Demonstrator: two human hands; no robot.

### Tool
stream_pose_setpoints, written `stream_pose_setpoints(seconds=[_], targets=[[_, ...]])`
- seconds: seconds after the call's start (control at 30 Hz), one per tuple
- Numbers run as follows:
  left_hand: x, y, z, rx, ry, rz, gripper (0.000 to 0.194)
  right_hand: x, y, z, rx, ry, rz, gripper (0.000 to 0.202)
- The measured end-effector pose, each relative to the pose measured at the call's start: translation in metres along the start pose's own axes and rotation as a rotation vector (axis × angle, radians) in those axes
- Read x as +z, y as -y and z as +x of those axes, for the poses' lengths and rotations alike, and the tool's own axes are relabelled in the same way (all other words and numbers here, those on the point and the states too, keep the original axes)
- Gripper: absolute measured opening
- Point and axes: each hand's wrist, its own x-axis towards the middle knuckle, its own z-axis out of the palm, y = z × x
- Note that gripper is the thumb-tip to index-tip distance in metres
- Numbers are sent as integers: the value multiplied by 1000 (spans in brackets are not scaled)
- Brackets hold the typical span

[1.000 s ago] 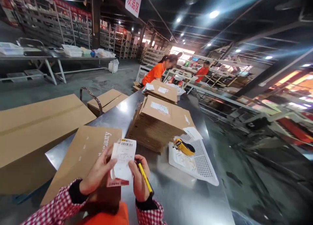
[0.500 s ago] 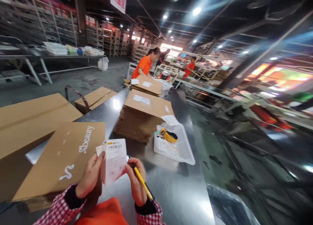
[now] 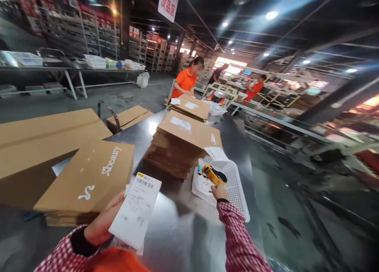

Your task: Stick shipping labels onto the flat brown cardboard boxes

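Note:
My left hand (image 3: 105,220) is closed on a sheaf of printed paper slips (image 3: 137,209), with a barcode and a yellow mark at the top. It is beside a stack of flat cardboard boxes (image 3: 89,175) with white lettering. Stretched forward, my right hand (image 3: 220,192) is over the near side of a white perforated basket (image 3: 233,181). Its fingers are curled, and what they hold, if anything, is hidden. Just beyond them a yellow and black tool (image 3: 215,175) lies in the basket with small scraps. The yellow and black pen is not visible.
On the metal table (image 3: 174,240) a tall stack of flattened cartons (image 3: 189,132) stands behind the basket, another stack (image 3: 189,104) beyond. A white paper (image 3: 216,153) overlaps the basket's far edge. A large carton (image 3: 50,126) is at left. A co-worker (image 3: 186,82) in orange stands at the far end.
My right hand has left the slips and moved forward and right to the basket; the pen it held is out of sight. The left hand has lowered and tilted the slips.

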Motion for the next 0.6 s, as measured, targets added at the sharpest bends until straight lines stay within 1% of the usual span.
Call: stream_pose_setpoints(seconds=[0.03,0.07,0.1,0.13,0.17,0.2,0.23,0.27,0.3,0.37,0.4,0.43,0.5,0.53,0.6], targets=[[1,3,0,7,7,-27,32,9,9,-15,-18,111,55,22],[2,5,1,12,15,-42,28,19,18,-35,-47,270,161,31],[4,8,1,11,28,-46,25,29,27,-59,-84,452,295,39],[6,10,2,0,44,-40,24,37,37,-85,-130,674,465,46],[8,11,2,-13,65,-29,24,45,47,-109,-173,862,619,50],[11,12,1,-23,91,-17,26,50,57,-130,-203,988,734,48],[13,13,-1,-28,111,-2,27,54,65,-147,-221,1058,821,44],[14,13,-4,-23,110,11,26,55,73,-160,-223,1052,868,39],[15,13,-7,-14,97,21,24,56,79,-169,-211,1013,902,37],[14,14,-15,15,72,40,20,52,88,-179,-172,940,960,33],[12,14,-19,20,81,48,21,50,91,-182,-157,937,975,32],[10,15,-23,23,107,54,23,47,93,-184,-147,959,975,35],[3,17,-31,42,155,55,26,42,99,-191,-150,1046,929,39],[0,17,-35,59,152,51,28,41,102,-194,-159,1083,894,35],[-9,17,-43,105,109,24,28,41,107,-201,-189,1133,823,32]])
